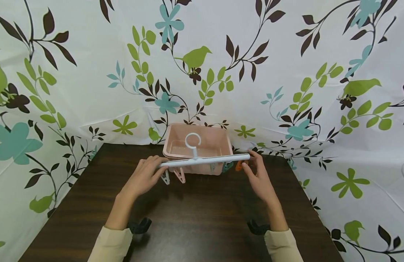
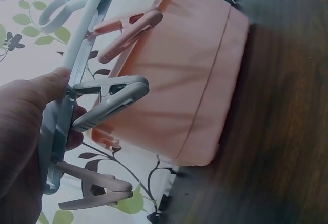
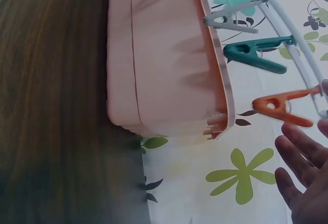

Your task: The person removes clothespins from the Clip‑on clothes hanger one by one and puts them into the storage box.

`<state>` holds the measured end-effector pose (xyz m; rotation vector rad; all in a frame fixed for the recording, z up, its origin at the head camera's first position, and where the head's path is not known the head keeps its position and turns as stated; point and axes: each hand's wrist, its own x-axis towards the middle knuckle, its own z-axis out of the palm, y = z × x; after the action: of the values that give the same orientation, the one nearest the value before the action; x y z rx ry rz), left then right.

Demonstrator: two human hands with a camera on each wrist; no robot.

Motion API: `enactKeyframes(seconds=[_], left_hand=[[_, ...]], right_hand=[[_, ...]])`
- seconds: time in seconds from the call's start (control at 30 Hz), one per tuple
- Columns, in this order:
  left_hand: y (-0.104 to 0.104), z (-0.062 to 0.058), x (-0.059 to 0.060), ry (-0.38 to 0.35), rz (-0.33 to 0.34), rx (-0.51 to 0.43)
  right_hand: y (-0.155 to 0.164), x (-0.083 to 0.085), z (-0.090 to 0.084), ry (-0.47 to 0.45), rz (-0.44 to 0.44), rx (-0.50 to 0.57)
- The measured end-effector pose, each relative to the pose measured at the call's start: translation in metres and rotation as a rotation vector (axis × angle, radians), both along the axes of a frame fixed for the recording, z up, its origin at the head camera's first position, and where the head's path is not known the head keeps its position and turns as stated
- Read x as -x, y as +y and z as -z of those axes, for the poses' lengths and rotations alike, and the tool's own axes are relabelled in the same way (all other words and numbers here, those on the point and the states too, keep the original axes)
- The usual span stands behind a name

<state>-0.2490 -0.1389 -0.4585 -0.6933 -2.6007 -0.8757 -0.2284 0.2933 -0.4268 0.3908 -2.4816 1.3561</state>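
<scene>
In the head view a pale blue clip hanger (image 1: 215,159) is held over the front of a pink plastic bin (image 1: 205,134), its hook upward and its right end slightly higher. My left hand (image 1: 142,177) grips the left end, thumb along the bar. At the other end my right hand (image 1: 259,177) pinches the bar's tip, its lower fingers spread loose. Clips hang from the bar: a pink clip (image 2: 128,34), a grey-blue clip (image 2: 113,101) and a pale grey clip (image 2: 97,185) near the left hand; a white clip (image 3: 233,19), a teal clip (image 3: 256,55) and an orange clip (image 3: 282,108) near the right.
The bin stands at the back of a dark wooden table (image 1: 202,218). Behind it hangs a white cloth (image 1: 97,72) printed with leaves, birds and flowers. Black straps (image 1: 141,226) stick out at my wrists.
</scene>
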Motion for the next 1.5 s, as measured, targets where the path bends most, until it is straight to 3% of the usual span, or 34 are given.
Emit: enactKeyframes(seconds=[0.3, 0.53, 1.13, 1.5], left_hand=[[-0.004, -0.006, 0.001, -0.016, -0.001, -0.047], [-0.008, -0.007, 0.002, -0.043, 0.011, -0.070], [-0.019, -0.010, -0.001, -0.046, -0.056, -0.063], [-0.024, -0.007, 0.005, -0.043, -0.079, -0.097]], right_hand=[[-0.002, -0.001, -0.003, -0.006, 0.041, -0.021], [-0.007, 0.000, -0.006, -0.011, 0.017, -0.027], [-0.015, -0.004, -0.010, -0.013, -0.016, 0.016], [-0.018, -0.001, -0.015, -0.006, -0.025, 0.048]])
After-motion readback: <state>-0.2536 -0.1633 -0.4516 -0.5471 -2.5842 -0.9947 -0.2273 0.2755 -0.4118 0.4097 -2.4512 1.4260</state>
